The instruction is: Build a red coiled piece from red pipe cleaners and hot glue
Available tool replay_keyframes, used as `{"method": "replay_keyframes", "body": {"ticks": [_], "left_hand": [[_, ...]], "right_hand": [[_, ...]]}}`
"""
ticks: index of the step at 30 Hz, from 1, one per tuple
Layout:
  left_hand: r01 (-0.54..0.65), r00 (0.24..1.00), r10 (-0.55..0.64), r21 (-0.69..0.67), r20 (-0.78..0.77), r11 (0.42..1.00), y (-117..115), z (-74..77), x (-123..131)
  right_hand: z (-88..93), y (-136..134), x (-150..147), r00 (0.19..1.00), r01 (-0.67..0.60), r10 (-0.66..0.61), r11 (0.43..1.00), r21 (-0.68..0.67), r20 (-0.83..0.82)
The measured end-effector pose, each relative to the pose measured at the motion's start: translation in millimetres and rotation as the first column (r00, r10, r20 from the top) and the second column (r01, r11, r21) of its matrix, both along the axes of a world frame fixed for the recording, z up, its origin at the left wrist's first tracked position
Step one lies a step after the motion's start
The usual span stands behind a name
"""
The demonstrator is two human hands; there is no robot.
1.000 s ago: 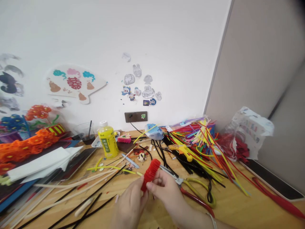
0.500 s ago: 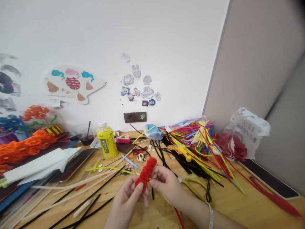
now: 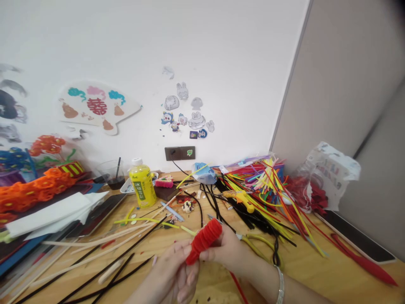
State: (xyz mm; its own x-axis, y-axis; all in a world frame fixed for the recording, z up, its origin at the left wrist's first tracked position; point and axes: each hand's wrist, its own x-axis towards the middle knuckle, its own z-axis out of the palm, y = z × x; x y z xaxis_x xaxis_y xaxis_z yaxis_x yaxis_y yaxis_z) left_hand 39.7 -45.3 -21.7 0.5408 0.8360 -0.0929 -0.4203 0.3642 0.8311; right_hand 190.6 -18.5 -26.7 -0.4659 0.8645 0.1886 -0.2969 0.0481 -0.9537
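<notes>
Two bare hands above a wooden table (image 3: 329,280) grasp a red pipe-cleaner coil (image 3: 204,241) between them, the coil tilted with its upper end to the right. The left hand (image 3: 174,270) is closed around the coil's lower end; the right hand (image 3: 226,253), with a silver bangle (image 3: 279,285) on its wrist, presses against the coil's middle from the right. Just beyond the right hand lie scissors (image 3: 255,241) with yellow handles. Black pipe cleaners (image 3: 107,270) lie left of the hands; a heap of coloured pipe cleaners (image 3: 256,190), a glue gun (image 3: 242,200) and a yellow bottle (image 3: 142,185) are farther back on the table.
</notes>
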Motion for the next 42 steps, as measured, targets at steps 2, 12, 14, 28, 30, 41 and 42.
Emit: {"method": "replay_keyframes", "body": {"ticks": [2,12,14,28,30,41,42], "left_hand": [[-0.059,0.996,0.063,0.066,-0.067,0.996,3,-3.2,0],[0.197,0.337,0.927,0.975,-0.165,0.102,4,-18.4,-14],[0.307,0.253,0.967,0.951,-0.04,-0.041,7,-24.2,-14],[0.379,0.207,0.978,0.921,0.012,-0.092,14,-29.9,-12],[0.408,0.21,0.978,0.909,-0.001,-0.087,14,-30.7,-13],[0.166,0.378,0.843,0.924,-0.383,0.346,2,-15.1,-9],[0.122,0.405,0.81,0.903,-0.425,0.413,2,-11.6,-8]], "right_hand": [[-3.5,1,-2,1.0,0.026,-0.025,0.999,0.028,-0.008],[-2.8,0,-14,0.982,0.179,-0.176,0.983,-0.045,0.066],[-3.0,-1,-17,0.975,0.215,-0.21,0.974,-0.067,0.071],[2.8,-11,-20,0.976,0.218,-0.205,0.952,-0.215,0.079],[2.3,-11,-21,0.972,0.231,-0.216,0.945,-0.232,0.087],[0.5,-7,-17,0.977,0.212,-0.202,0.958,-0.192,0.068],[1.0,-7,-16,0.98,0.197,-0.188,0.964,-0.177,0.064]]}}
